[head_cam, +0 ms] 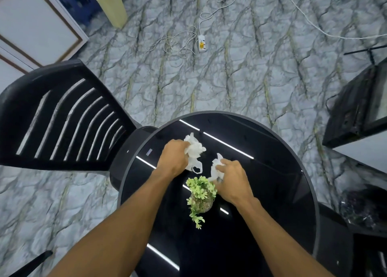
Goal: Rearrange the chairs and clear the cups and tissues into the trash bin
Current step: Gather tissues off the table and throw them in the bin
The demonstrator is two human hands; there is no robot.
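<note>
Over the round black glossy table [272, 172], my left hand [173, 157] grips a bunch of crumpled white tissues [193, 151] that stick out past its fingers. My right hand [232, 178] pinches a second crumpled white tissue [215, 166] just above the tabletop. A black slatted plastic chair [62, 117] stands at the table's left side, its seat tucked against the rim. No cups and no trash bin show in the head view.
A small green potted plant [201, 195] sits mid-table between my forearms. A white power strip [202, 43] with loose cables lies on the marbled floor beyond. A black-framed object [360, 107] leans at the right; a yellow-green cushion [113, 6] lies far back left.
</note>
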